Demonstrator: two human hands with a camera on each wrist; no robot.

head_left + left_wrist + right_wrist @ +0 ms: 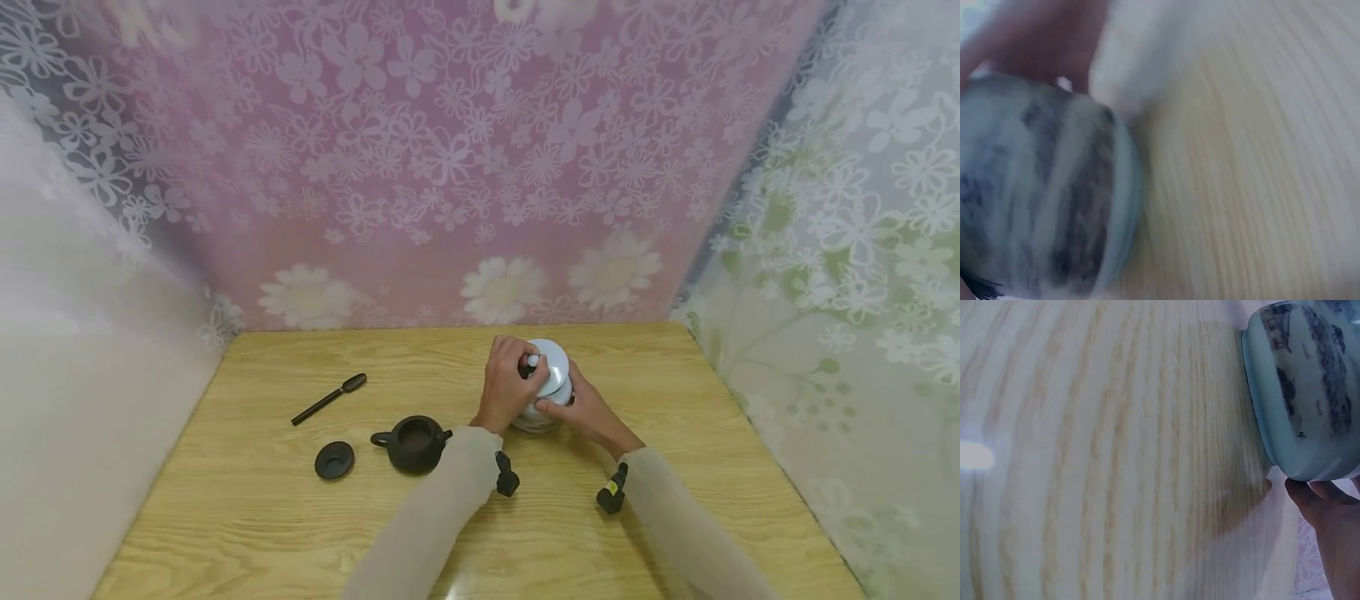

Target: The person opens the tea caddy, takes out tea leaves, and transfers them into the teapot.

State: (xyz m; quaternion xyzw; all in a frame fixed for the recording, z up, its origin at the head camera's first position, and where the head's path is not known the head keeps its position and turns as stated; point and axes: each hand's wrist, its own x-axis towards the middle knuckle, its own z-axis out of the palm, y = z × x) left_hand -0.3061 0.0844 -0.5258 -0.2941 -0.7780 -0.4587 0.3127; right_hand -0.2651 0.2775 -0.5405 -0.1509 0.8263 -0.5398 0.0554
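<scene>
A pale ceramic jar (536, 418) with dark painted scenery stands on the table. Its body shows large but blurred in the left wrist view (1041, 187) and more sharply in the right wrist view (1316, 394). My left hand (506, 385) grips the white jar lid (556, 367) near its round knob; the lid tilts above the jar's mouth. Some of the left fingers are hidden behind the hand. Around the right side of the jar curls my right hand (591, 412), its thumb in front and its fingers partly out of sight.
Left of the arms sits a dark teapot (417, 454), uncovered, its spout near the left sleeve. Beside it lies a round dark teapot lid (334, 460). Behind them is a dark slender scoop-like tool (330, 399). Flowered curtains (480, 167) border the wooden table (247, 525).
</scene>
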